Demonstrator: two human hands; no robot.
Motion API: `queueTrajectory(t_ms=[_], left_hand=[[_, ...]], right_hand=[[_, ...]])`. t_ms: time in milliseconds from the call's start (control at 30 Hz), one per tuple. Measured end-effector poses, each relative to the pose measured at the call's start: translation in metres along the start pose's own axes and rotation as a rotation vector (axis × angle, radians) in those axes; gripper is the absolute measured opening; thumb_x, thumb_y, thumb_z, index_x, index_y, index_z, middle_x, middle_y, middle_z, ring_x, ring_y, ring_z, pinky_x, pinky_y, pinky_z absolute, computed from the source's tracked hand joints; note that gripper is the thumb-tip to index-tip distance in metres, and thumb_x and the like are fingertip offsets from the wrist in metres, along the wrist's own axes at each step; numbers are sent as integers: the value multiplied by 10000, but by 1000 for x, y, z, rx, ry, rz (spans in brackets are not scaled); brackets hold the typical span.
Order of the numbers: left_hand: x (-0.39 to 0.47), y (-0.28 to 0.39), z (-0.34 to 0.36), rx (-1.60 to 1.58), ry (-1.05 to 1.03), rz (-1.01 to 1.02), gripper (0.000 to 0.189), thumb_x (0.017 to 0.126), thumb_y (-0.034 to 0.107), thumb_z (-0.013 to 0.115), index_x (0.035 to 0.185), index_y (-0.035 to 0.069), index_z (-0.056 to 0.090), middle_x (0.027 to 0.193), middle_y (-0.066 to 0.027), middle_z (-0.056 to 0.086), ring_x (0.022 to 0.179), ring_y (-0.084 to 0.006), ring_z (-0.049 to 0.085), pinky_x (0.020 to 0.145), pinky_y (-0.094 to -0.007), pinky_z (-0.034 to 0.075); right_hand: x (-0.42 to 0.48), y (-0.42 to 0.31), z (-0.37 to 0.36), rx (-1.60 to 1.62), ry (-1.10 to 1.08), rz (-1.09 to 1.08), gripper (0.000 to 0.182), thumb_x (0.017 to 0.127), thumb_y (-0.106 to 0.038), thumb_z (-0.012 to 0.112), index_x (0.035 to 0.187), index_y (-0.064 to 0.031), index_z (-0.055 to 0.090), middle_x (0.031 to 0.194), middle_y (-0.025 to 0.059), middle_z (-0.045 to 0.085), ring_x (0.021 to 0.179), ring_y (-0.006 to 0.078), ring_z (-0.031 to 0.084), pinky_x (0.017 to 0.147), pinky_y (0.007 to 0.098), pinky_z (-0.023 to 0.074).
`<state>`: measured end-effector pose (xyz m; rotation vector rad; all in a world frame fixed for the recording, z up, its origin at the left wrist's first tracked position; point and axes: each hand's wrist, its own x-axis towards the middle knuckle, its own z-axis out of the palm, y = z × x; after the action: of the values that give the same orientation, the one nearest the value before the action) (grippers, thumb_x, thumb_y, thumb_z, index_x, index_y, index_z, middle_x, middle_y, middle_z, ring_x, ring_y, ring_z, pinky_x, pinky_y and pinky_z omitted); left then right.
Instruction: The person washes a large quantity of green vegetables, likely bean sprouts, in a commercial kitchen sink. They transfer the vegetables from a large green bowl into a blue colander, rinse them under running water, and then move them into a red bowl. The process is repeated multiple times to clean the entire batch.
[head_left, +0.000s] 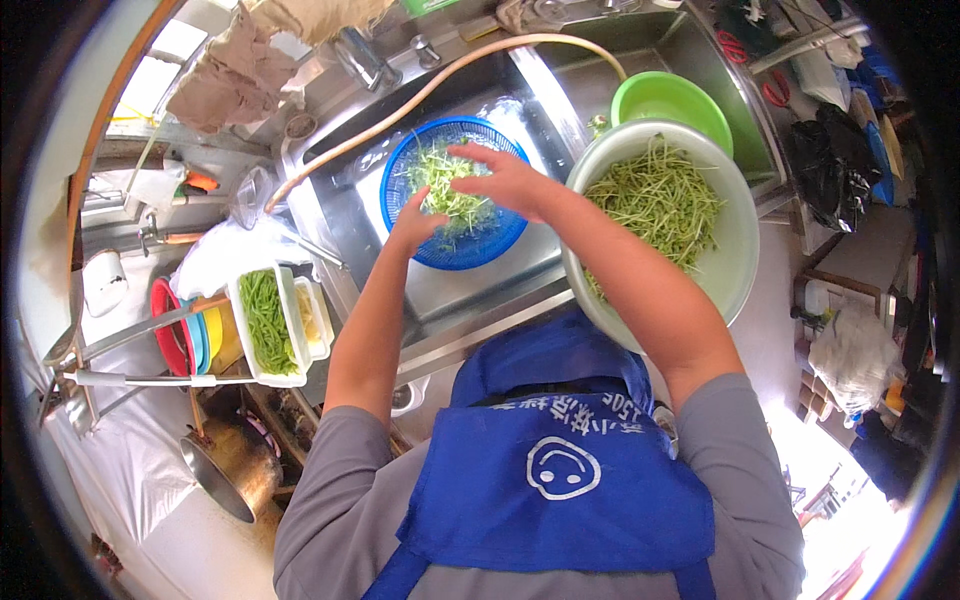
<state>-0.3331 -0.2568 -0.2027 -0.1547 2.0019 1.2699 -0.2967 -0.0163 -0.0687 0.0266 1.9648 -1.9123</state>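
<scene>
A round blue plastic basket stands in the steel sink, with pale green sprouts or thin stems in it. My left hand is at the basket's left side, thumb and fingers apart. Over the right part of the basket reaches my right hand, its fingers spread and nothing gripped in them. Both hands are just above or beside the greens; whether they touch them is not clear. A large pale bowl heaped with green stems lies under my right forearm, at the sink's right edge.
A beige hose arches across the sink behind the basket, near a steel faucet. Behind the pale bowl sits a lime-green basin. At left are a white container of cut green vegetables and a wok.
</scene>
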Motion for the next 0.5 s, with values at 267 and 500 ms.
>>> queueTrajectory(t_ms=[267, 500], left_hand=[[37, -60, 42, 626, 250, 284, 762, 704, 222, 756, 1405, 95, 483, 1463, -262, 399, 1287, -416, 469, 1073, -421, 400], [49, -67, 66, 960, -163, -38, 654, 763, 222, 699, 1385, 209, 498, 1463, -173, 405, 1262, -404, 494, 1008, -469, 470]], right_hand=[[-41, -27, -25, 238, 181, 191, 579, 930, -300, 634, 1439, -98, 447, 1365, 97, 538, 1230, 186, 514, 971, 352, 446], [-134, -45, -46, 202, 289, 158, 462, 948, -179, 578, 1374, -28, 482, 1247, 127, 617, 1080, 201, 624, 897, 334, 508]])
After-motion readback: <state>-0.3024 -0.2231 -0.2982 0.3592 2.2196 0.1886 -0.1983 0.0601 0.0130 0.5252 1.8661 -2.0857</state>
